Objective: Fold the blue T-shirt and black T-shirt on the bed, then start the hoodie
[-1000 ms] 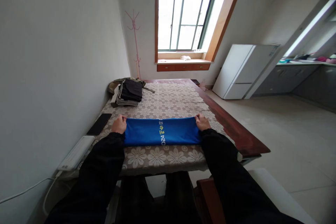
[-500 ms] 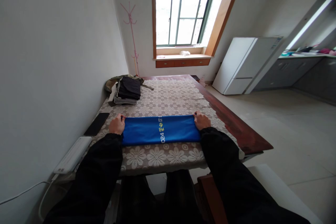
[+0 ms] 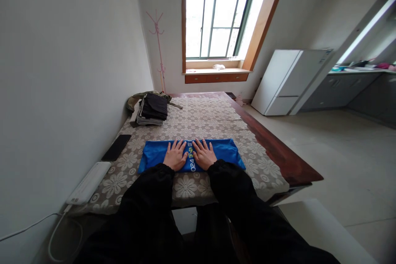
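A folded blue cloth [image 3: 227, 153], likely a garment, lies flat as a wide strip near the table's front edge, with white and yellow print down its middle. Palm down on it, left of the print, rests my left hand [image 3: 176, 156], fingers spread. My right hand [image 3: 203, 154] lies the same way on the other side, partly beside the lettering. Both hands press on the fabric without gripping it. Black sleeves cover my wrists and hide a little of the cloth's near edge.
A flower-patterned lace tablecloth [image 3: 204, 115] covers the table. Folded dark clothes [image 3: 153, 109] are stacked at the back left. A black phone [image 3: 116, 147] and a white power strip [image 3: 88, 183] with a cable lie along the left wall. A refrigerator [image 3: 278, 82] stands back right.
Both hands have let go of the cloth's two ends and moved inward to its middle, where they now lie flat. The cloth rests on the table, its ends slightly slanted.
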`<action>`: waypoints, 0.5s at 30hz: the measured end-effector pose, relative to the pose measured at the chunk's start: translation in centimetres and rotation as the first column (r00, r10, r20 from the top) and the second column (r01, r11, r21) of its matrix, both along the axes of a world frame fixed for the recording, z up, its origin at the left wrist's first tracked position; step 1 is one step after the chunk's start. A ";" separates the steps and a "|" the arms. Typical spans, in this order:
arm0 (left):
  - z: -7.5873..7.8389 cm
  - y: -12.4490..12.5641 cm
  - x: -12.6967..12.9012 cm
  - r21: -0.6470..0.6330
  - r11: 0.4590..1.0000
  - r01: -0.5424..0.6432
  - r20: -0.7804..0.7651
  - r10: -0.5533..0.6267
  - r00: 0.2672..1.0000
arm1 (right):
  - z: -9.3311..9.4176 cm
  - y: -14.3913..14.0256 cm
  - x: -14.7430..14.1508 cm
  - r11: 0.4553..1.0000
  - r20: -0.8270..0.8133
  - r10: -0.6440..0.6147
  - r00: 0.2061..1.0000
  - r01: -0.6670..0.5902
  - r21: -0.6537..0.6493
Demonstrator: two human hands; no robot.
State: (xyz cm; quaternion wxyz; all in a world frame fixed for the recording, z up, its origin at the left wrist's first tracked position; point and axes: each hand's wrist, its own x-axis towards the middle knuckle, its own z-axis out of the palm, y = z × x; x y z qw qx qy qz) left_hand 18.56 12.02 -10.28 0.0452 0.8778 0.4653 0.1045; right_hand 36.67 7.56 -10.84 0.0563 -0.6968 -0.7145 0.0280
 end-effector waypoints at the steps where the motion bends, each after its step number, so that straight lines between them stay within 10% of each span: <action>1: -0.5 -0.1 0.2 -0.012 1.000 -0.001 -0.013 0.001 1.000 | -0.4 0.0 -0.1 1.000 -0.005 -0.007 1.000 0.007 -0.010; 15: -1.4 0.1 0.0 -0.040 0.999 -0.027 -0.068 0.025 0.997 | -1.3 0.2 0.3 1.000 -0.034 -0.010 0.999 0.009 -0.013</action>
